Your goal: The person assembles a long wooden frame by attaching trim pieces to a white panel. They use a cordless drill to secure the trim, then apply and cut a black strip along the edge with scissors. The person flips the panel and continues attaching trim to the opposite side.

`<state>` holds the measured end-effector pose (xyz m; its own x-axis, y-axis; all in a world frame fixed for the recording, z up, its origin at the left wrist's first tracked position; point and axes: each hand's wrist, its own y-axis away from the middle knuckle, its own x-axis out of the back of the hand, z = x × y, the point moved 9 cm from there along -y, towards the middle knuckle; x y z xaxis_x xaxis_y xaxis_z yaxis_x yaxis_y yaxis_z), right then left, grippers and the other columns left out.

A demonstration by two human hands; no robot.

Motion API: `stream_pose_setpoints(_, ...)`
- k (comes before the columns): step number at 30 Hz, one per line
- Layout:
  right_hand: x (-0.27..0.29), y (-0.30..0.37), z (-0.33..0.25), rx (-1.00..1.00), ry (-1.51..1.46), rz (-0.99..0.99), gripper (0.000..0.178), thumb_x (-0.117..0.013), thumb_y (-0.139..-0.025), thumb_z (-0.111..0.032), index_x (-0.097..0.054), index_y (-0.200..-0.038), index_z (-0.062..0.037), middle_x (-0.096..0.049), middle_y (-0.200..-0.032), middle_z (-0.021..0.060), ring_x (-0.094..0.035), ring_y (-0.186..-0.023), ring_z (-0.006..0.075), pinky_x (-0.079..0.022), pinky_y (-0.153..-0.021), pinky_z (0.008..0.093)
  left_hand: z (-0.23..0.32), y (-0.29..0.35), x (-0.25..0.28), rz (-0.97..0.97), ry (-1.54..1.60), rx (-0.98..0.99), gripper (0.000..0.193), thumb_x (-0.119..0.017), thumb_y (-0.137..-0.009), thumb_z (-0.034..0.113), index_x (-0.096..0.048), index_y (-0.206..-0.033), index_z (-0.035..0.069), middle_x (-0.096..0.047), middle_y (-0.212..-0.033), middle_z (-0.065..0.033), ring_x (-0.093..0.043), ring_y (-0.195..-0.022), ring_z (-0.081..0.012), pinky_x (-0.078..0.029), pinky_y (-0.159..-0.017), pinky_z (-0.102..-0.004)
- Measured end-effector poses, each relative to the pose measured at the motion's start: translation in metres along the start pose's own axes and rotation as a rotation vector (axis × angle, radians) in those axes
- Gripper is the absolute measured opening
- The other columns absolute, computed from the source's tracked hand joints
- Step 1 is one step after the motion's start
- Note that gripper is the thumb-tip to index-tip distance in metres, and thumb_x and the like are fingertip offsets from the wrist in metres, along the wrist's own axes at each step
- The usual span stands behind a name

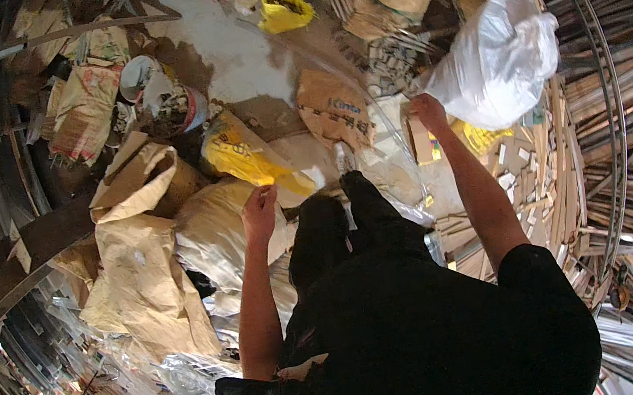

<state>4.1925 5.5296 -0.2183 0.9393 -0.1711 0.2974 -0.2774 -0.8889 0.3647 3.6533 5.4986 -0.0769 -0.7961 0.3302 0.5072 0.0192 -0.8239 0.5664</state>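
My left hand (259, 214) is closed on the near end of a yellow plastic bag (236, 154) with dark print. The bag stretches away toward a bucket at the far left. Over on the right, my right hand (427, 110) is closed at the lower left edge of a large, bulging white plastic sack (496, 60). Another yellow bag (482, 138) lies under that sack, partly covered. Between my hands, just beyond my shoe, a brown paper sack (331, 110) with writing on it lies on the floor.
Crumpled brown paper sacks (148, 280) heap up at the left, near a bucket (188, 106) of debris. Long strips and rods (629, 137) are stacked along the right, behind a metal rail (609, 82). A yellow bag (284, 5) sits at the far middle.
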Motion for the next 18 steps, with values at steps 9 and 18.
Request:
stream_pose_setpoints(9,-0.119,-0.144,0.004,-0.066,1.011,-0.419,0.027,-0.062,-0.087,-0.033,-0.076,-0.092,-0.0101,-0.073,-0.083,0.0202,-0.071,-0.081,0.0364,-0.056,-0.077,0.0475,-0.245,0.016,-0.01,-0.077,-0.858,-0.156,0.024,-0.049,-0.096,0.023,-0.069,-0.109,0.018,-0.071,-0.092,-0.0114,-0.068,-0.077,-0.0318,-0.057,-0.068,-0.0442)
stream_pose_setpoints(18,-0.257,-0.266,-0.042,-0.44,0.657,-0.342,0.032,-0.063,-0.086,-0.038,-0.071,-0.095,-0.008,-0.074,-0.086,0.0145,-0.072,-0.077,0.0278,-0.056,-0.075,0.0435,-0.188,-0.276,0.115,-0.075,-0.579,-0.032,0.032,-0.057,-0.097,0.038,-0.067,-0.099,0.007,-0.07,-0.088,-0.0124,-0.064,-0.073,-0.0299,-0.051,-0.066,-0.0458)
